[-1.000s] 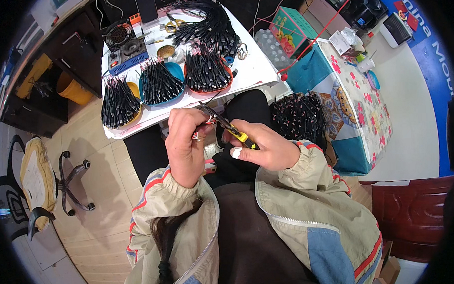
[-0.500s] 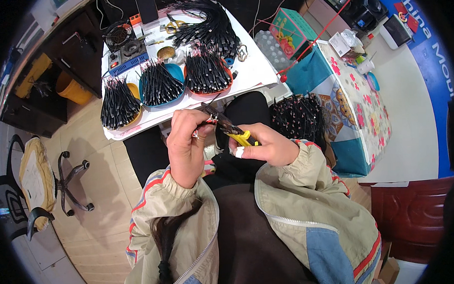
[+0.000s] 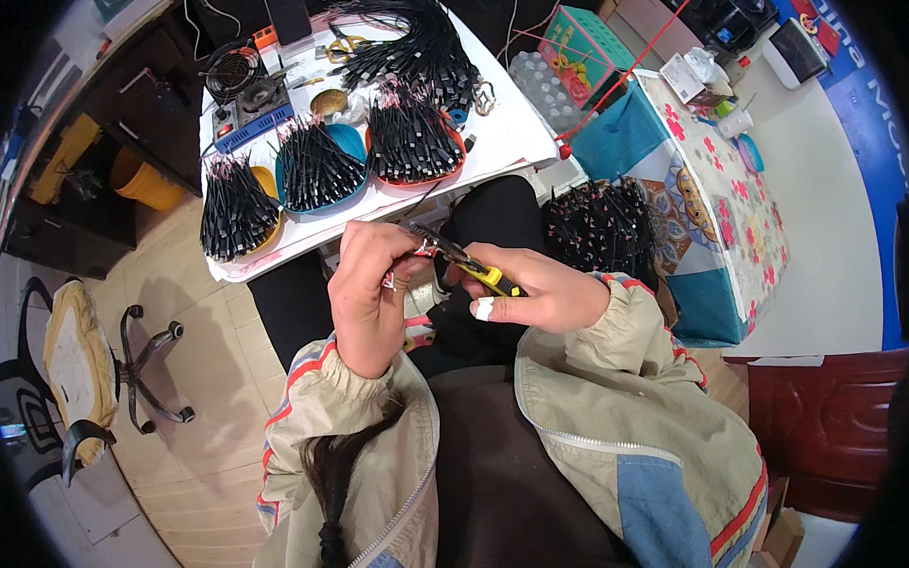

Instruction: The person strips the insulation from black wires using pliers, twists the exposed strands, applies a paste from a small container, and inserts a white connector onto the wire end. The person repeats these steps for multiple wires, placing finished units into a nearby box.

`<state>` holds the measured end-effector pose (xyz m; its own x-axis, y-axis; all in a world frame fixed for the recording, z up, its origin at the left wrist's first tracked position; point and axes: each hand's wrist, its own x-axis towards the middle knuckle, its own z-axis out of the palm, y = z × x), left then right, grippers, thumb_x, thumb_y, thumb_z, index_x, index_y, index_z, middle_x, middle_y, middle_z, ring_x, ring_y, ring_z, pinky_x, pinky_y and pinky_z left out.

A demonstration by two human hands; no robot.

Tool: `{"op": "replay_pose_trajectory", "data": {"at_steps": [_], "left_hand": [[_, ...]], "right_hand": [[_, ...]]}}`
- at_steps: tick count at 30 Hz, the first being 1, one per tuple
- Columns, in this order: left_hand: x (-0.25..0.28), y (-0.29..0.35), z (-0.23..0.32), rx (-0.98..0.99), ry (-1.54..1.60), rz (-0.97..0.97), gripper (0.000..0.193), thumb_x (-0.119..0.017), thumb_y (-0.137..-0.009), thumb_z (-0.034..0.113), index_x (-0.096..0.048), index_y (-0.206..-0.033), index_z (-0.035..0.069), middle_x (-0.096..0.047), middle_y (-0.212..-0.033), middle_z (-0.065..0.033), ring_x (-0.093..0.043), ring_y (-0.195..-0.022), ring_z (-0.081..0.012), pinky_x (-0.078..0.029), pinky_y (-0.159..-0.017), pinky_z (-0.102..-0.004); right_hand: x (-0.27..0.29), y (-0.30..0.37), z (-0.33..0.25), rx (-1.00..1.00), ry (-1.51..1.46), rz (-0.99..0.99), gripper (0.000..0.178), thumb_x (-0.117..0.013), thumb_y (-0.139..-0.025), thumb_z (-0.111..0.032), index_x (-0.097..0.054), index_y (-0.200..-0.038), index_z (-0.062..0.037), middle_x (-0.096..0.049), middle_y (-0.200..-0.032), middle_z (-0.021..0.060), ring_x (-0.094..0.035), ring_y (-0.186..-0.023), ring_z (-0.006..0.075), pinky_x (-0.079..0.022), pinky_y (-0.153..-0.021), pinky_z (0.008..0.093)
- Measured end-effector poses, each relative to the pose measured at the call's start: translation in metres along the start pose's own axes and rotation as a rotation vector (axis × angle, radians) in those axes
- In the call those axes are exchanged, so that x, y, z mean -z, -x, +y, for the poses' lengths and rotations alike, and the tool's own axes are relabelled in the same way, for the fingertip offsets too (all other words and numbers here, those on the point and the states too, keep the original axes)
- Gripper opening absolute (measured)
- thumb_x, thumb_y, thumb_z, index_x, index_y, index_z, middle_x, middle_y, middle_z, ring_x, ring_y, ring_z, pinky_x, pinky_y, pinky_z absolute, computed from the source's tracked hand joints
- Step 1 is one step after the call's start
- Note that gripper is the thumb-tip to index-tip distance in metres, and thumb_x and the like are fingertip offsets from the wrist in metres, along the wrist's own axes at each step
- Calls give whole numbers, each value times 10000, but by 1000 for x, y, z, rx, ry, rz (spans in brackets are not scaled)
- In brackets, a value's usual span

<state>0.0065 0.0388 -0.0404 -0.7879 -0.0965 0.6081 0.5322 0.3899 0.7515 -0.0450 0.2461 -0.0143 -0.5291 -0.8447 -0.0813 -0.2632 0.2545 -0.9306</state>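
Pliers (image 3: pixel 488 276), yellow and black, in front of me, between my hands. Right hand (image 3: pixel 550 289) clamped around handles. Left hand (image 3: pixel 363 289), fingers curled, at plier tips; cannot tell whether it grips anything. On white table (image 3: pixel 514 112) beyond, black cables (image 3: pixel 412 140) bundled in three bowls (image 3: pixel 348 140): yellow, blue, orange. More heaped behind.

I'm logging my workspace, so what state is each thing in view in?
Left hand: pinching thin red-and-white wire ends.
Right hand: closed around yellow-and-black metal-jawed pliers.
Pliers: held diagonally; jaw opening unclear.
Yellow curved dish: heaped with thin black cables.
Blue curved dish: heaped with cables.
Orange-red curved dish: heaped with cables.
Beige fabric jacket: unzipped.
Black wheeled chair: upright.
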Motion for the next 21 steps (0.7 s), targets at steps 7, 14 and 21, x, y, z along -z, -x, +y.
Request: {"op": "replay_pose_trajectory", "data": {"at_steps": [7, 14, 21], "left_hand": [[-2, 2, 1, 26, -9, -7, 182, -687, -738, -50, -592, -890, -19, -588, -846, -114, -542, -794, -270, -446, -718, -332], [-3, 1, 2, 47, -6, -25, 170, -690, -752, -33, -593, -892, -22, -591, -849, -114, -543, -797, -270, -444, -718, -330], [-3, 2, 2, 62, 0, -32, 159, -693, -765, -2, -598, -892, -20, -590, -847, -113, -541, -790, -274, -444, -719, -332]], "right_hand": [[0, 2, 1, -16, -46, -39, 419, -602, -880, -265, -494, -1134, 50, -578, -886, 171, -580, -818, 292, -448, -751, 359], [-3, 4, 2, -33, -43, 9, 390, -619, -867, -262, -506, -1131, 3, -518, -907, 57, -490, -840, 158, -418, -781, 294], [-4, 2, 0, -41, -62, 46, 304, -623, -860, -253, -550, -972, 20, -560, -835, 120, -534, -764, 213, -431, -721, 332]]}}
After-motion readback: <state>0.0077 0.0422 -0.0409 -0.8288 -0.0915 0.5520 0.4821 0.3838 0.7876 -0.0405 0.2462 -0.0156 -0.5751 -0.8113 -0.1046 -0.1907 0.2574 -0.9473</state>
